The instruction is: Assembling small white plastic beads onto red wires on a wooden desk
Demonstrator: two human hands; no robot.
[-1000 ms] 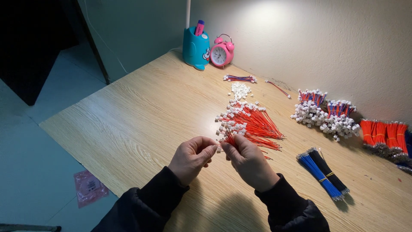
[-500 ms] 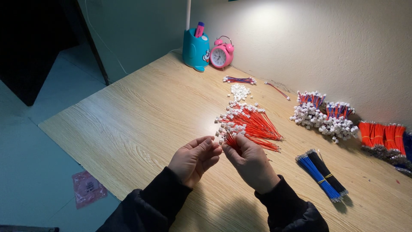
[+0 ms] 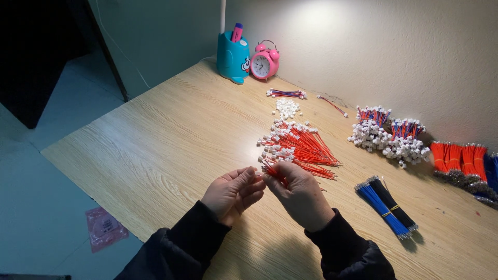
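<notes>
On the wooden table (image 3: 155,150), a fan-shaped pile of red wires with white connectors (image 3: 298,145) lies just beyond both hands. The right hand (image 3: 301,194) pinches a few red wires (image 3: 275,173), while the left hand (image 3: 233,192) meets it fingertip to fingertip, closed on something too small to tell.

A flat pink packet (image 3: 106,227) lies on the floor beside the table (image 3: 155,150).

Place: a home desk used for small wire assembly.
Signs: wooden table (image 3: 155,150), pink alarm clock (image 3: 264,63) and teal pen holder (image 3: 232,58) at top centre; wire bundles (image 3: 301,148) mid-frame.
</notes>
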